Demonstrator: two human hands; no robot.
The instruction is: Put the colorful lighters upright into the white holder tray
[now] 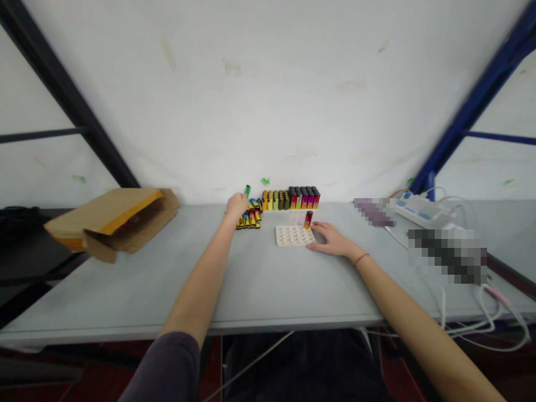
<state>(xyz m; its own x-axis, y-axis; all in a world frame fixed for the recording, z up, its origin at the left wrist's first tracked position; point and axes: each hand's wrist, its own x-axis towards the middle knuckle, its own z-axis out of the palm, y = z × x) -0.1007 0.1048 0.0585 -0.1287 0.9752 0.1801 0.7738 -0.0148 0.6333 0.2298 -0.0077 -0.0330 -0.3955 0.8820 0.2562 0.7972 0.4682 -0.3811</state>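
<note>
Pinching a green-topped lighter (247,191) upright between thumb and fingers, the left hand (237,205) is closing on it at the top centre of the table (268,296), just above a loose pile of lighters (248,219) lying in mixed yellow, red and blue. Beside that pile, toward the back edge, a row of lighters (291,198) is standing upright, running from yellow and green through to red and pink. The right hand (330,239) is lying open and flat on the table, holding nothing, its fingertips just beside the right edge of a white dimpled tray (295,236). A red-and-yellow lighter (308,219) is standing upright at the tray's back right corner, though whether it sits in a recess I cannot tell. A red thread (362,258) is circling the right wrist, and a dark sleeve (176,363) is covering the left upper arm. Toward the left of the frame, a torn kraft paper envelope (113,223) is lying on the table, while a white power strip (421,211) and trailing white cables (481,312) are sitting at the right, near two blurred patches (374,212) (446,255).
</note>
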